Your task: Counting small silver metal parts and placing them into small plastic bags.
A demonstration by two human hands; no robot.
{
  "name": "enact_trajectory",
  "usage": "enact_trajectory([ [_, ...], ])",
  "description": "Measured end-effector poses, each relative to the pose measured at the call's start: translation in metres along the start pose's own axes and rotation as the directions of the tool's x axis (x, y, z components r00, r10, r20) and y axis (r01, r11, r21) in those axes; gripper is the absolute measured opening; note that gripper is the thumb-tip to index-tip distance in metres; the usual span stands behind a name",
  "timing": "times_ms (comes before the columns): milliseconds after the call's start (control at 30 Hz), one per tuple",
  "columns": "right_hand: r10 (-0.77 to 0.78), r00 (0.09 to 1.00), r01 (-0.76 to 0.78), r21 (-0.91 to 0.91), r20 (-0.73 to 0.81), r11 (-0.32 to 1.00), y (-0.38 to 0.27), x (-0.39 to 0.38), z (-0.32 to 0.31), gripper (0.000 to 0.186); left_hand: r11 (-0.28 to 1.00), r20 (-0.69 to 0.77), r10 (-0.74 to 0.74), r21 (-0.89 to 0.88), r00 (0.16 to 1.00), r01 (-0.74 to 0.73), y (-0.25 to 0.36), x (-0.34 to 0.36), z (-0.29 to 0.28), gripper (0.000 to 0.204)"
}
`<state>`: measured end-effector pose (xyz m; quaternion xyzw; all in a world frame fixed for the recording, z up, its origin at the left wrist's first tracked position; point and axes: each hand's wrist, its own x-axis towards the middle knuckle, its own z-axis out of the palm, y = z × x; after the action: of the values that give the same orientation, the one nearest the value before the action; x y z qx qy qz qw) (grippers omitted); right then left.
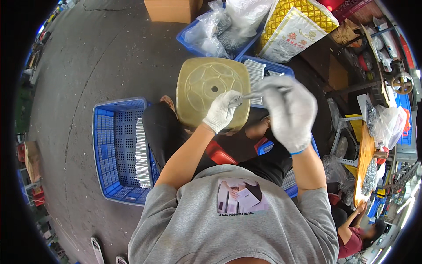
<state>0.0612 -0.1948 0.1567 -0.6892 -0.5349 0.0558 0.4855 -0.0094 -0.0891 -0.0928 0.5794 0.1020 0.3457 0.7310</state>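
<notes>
My left hand, in a white knitted glove, is closed around small grey metal tubes whose ends stick out past the fingers. It is held over the right part of a yellowish plastic stool. To its right my right hand, also gloved, is smeared by motion. From its fingers a thin grey rod-like piece points left toward the tube ends; its kind is too blurred to make out. Beyond the hands, a blue bin holds rows of silvery tubes.
At my left stands a blue crate with a row of silvery tubes. Ahead are a plastic-bag-filled blue bin, a cardboard box and a yellow sack. At right another person sits beside a wooden board.
</notes>
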Motion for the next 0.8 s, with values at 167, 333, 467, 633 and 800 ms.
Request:
enact_trajectory([
  [167,0.245,0.969,-0.244,0.021,-0.018,0.97,0.04,0.003,0.007,0.01,0.961,-0.046,-0.149,-0.242,0.988,0.134,0.0,0.001,0.001,0.038],
  [333,0.179,0.982,-0.181,-0.035,-0.053,0.983,0.074,-0.009,0.02,0.01,0.958,-0.009,0.074,0.279,0.997,-0.069,0.007,0.003,0.002,0.039],
  [467,0.098,0.993,-0.102,-0.069,-0.065,0.992,0.084,-0.014,0.027,0.011,0.902,0.033,0.107,0.418,0.994,-0.111,0.006,0.002,0.0,0.039],
  [633,0.104,0.994,-0.107,-0.093,-0.032,0.99,0.08,-0.015,0.027,0.012,0.994,-0.024,-0.037,0.099,0.999,0.039,-0.001,0.001,0.002,0.04],
  [800,0.043,0.998,-0.037,-0.139,0.042,0.99,0.071,-0.013,0.027,0.012,0.997,-0.03,-0.051,-0.068,0.998,0.049,-0.01,0.0,0.003,0.04],
])
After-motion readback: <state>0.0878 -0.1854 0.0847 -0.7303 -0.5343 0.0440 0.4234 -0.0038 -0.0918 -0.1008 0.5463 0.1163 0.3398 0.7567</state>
